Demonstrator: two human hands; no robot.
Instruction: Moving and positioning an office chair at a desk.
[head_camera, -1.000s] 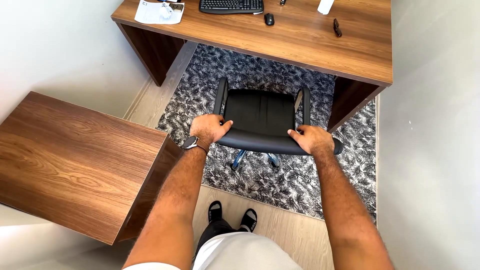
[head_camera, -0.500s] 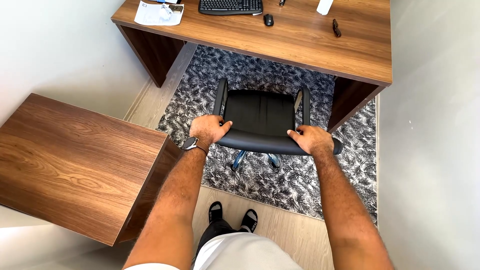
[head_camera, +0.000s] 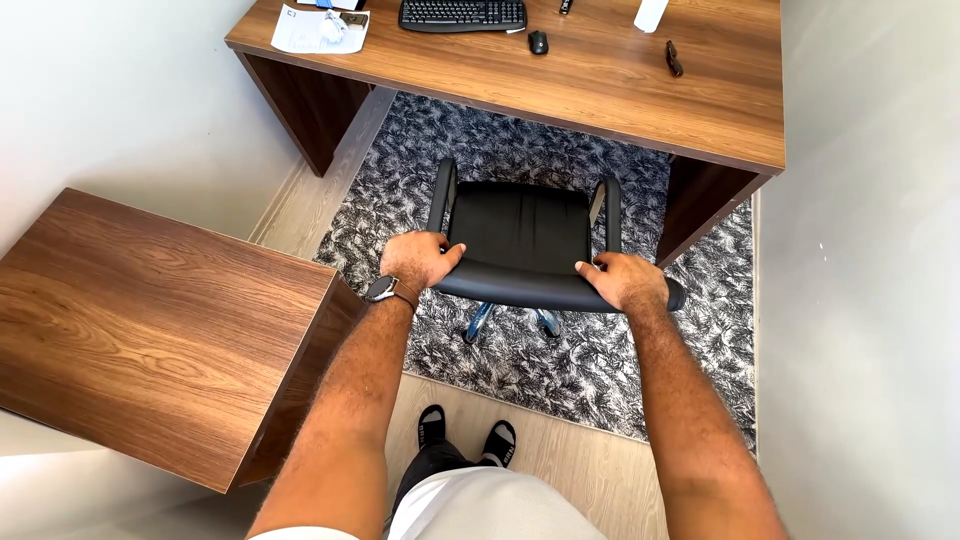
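A long wooden counter runs across the top of the view, against the far wall, with a second wooden counter jutting in low at the left. Between them the pale plank floor carries a black-and-white patterned rug, which lies partly under the long counter, probably to spare the floor from chair wheels.

On that rug stands a black office chair, seen from behind and above, its seat facing the long counter and its two armrests pointing toward the knee space. Part of its chrome base shows under the backrest.

The left hand is closed over the left end of the backrest's top edge, thumb lying forward on the padding. The right hand is closed over the right end in the same way. Gripping both ends from behind gives even control over a chair that rolls and swivels. A dark wristwatch sits on the left wrist, and the person's feet, in black sandals, stand on the floor just short of the rug.

Smaller things lie on the long counter: a black keyboard, a sheet of paper at the left corner, a black mouse, and a small dark object too small to identify.
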